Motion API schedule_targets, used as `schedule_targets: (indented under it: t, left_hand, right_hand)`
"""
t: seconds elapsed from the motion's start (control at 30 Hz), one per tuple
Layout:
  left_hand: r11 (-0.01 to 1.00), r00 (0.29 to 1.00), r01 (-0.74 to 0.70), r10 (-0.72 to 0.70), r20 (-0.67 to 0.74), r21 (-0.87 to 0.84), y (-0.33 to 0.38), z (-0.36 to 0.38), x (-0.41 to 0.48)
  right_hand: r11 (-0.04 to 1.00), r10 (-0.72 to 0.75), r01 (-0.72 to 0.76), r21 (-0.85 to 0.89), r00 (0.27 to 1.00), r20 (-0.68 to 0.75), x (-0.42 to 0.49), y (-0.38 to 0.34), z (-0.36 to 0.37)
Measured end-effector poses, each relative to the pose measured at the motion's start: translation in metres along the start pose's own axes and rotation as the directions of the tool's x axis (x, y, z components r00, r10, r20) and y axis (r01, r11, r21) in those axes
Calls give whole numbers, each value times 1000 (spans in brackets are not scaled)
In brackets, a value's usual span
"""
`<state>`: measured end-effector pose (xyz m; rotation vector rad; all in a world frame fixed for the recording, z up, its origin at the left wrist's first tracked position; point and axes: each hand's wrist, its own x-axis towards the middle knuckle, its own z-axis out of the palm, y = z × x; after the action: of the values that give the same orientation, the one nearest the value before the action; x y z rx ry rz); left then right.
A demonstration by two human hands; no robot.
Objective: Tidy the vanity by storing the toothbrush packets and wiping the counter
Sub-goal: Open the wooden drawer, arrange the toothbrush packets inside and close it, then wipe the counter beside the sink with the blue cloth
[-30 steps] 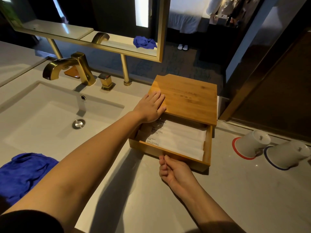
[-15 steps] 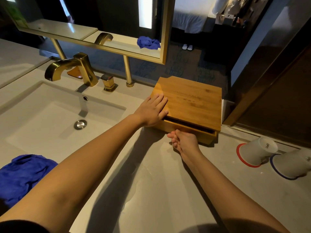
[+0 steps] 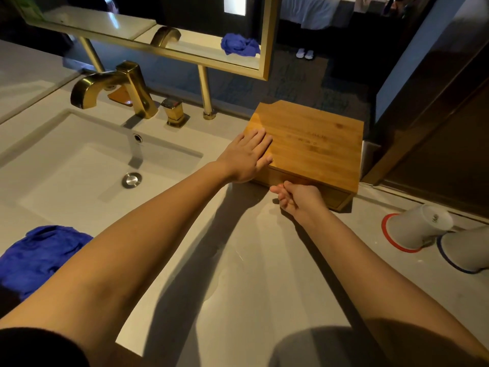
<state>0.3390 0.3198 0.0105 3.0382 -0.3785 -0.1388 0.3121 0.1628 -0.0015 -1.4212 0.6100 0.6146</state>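
While the left hand (image 3: 247, 157) lay flat and open on the bamboo box (image 3: 312, 144), the right hand (image 3: 296, 200), fingers curled and holding nothing, touched its drawer front (image 3: 336, 197); blue cloth (image 3: 39, 258) at 8 o'clock.

Left hand (image 3: 246, 157) flat on wooden box (image 3: 312, 139); right hand (image 3: 299, 200) touching drawer front (image 3: 337, 197).

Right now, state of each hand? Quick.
Left hand: open, flat on the wooden box top.
Right hand: curled against the drawer front; cannot tell whether it grips anything.
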Motion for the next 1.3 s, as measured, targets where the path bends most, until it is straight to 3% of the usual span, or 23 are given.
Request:
schedule_targets:
  t: [0.17,0.4,0.57,0.7,0.83,0.97,1.1,1.2,1.3]
  left_hand:
    - [1000,1000,16,-16,18,0,3,-2,-1]
    - [986,996,-9,-7,-94,-168,5,-12,-36]
    - [898,960,217,-268,-85,-382,-4,-9,-119]
    - [815,901,390,-433,-3,-429,-32,9,-194]
    - [712,791,560,-612,18,-424,-57,22,-258]
    - [553,610,707,-792,-14,-441,-77,30,-308]
    - [392,444,815,-896,26,-427,-94,46,-345]
    - [401,441,826,-897,10,-396,-100,57,-360]
    - [401,435,814,-900,-15,-420,-104,59,-368]
  right_hand:
    - [995,28,-32,-91,999,-43,-4,-8,2]
    - [898,-88,49,-437,994,-69,-14,-1,1]
    - [753,-205,255,-607,967,152,-35,19,33]
    - [491,-289,552,-674,833,471,-56,47,81]
    - [271,-251,700,-661,714,653,-72,77,135]
    - [50,-226,824,-565,560,797,-80,105,184]
    - [-59,-146,908,-415,404,903,-91,127,230]
    - [-184,-55,942,-282,277,959,-93,145,259]
    - [-291,65,939,-183,210,976,-89,156,280]
